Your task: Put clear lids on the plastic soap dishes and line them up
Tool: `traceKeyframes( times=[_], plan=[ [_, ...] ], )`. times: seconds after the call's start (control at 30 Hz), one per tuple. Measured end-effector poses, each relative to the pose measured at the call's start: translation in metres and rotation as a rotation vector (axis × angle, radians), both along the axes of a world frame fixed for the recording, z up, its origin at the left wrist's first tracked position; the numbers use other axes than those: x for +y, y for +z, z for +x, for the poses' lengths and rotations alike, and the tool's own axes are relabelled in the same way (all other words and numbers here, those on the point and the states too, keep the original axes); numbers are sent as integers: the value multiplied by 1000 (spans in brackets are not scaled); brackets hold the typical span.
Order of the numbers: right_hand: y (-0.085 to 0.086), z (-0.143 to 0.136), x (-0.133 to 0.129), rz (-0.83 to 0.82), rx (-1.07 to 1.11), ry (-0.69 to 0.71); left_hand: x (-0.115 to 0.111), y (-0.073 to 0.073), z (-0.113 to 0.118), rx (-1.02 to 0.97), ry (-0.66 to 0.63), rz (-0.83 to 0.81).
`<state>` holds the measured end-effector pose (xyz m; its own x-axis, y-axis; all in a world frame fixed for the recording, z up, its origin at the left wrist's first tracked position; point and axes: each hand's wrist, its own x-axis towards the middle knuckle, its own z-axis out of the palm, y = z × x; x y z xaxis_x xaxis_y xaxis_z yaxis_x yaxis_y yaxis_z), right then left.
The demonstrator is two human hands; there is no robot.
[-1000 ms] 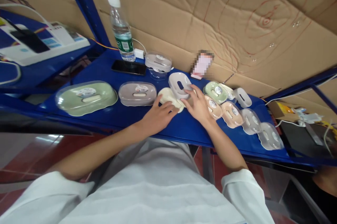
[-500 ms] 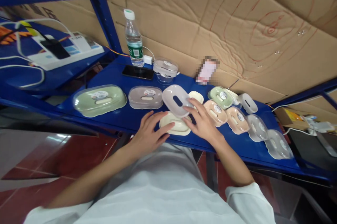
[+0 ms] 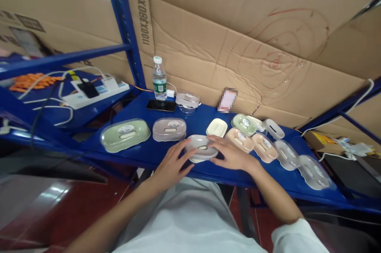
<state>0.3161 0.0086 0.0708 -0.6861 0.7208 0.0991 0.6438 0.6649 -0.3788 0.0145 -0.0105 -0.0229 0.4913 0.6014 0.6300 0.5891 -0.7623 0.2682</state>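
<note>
A grey soap dish tray [image 3: 200, 142] with an oval slot lies on a cream base [image 3: 197, 161] near the table's front edge. My left hand [image 3: 174, 161] grips its left end, fingertips on the rim and thumb low at the side. Around the right end are the bent fingers of my right hand [image 3: 230, 153], which partly cover the rim. Just behind stands a cream dish piece [image 3: 217, 127]. To the left are a lidded grey-mauve soap dish [image 3: 169, 129] and a lidded green soap dish [image 3: 125, 135].
Several lidded soap dishes, such as a peach one [image 3: 264, 148] and a grey one [image 3: 314, 172], line the right side. Behind stand a water bottle [image 3: 160, 80], a black phone [image 3: 161, 105] and a stacked lidded dish [image 3: 187, 100]. Cardboard [image 3: 193, 46] walls the back.
My right hand has lowered the grey tray from a tilted position onto the cream base. Both hands now lie at its ends. The camera view has shifted, too.
</note>
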Motion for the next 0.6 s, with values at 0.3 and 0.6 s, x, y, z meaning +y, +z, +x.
traceKeyframes(
  times=[0.3,0.6],
  plan=[
    [45,-47,100,27,-263,31,-2,3,7,-3,0,-10],
    [5,-98,173,154,-425,-126,0,10,29,46,121,-155]
  ],
)
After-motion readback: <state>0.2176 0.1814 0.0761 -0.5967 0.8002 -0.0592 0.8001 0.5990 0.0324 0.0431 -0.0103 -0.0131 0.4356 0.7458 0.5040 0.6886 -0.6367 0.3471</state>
